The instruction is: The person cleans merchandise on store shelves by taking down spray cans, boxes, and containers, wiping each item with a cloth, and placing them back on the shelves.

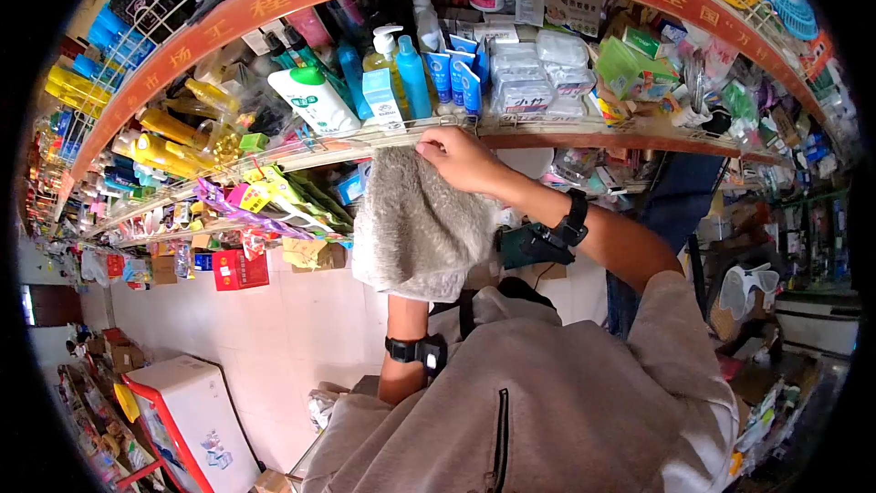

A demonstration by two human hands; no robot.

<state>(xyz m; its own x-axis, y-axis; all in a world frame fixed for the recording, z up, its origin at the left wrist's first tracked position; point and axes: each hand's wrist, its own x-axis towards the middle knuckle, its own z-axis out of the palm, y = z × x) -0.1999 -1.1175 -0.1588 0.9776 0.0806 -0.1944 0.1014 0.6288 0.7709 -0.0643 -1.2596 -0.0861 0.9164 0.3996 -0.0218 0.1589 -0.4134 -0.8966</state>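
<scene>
A grey fluffy cloth [424, 228] hangs in front of the shelf edge. At its top edge my right hand [452, 157] is closed, with thumb and fingers pinching it. My left forearm [406, 347] reaches up beneath the cloth, which covers my left hand, so its fingers are hidden. Just above the cloth, a white-and-blue box [383, 100] stands at the shelf's front. Beside it are a white bottle with a green label [313, 100], a blue bottle [412, 80] and several blue tubes [456, 73].
A wire rail [301, 157] edges the shelf. Clear-wrapped white packs [534, 73] stand right of the tubes. Colourful packets [292, 201] hang on the lower left. A red box [240, 269] is below them. A white chest freezer [196, 429] stands at lower left on the tiled floor.
</scene>
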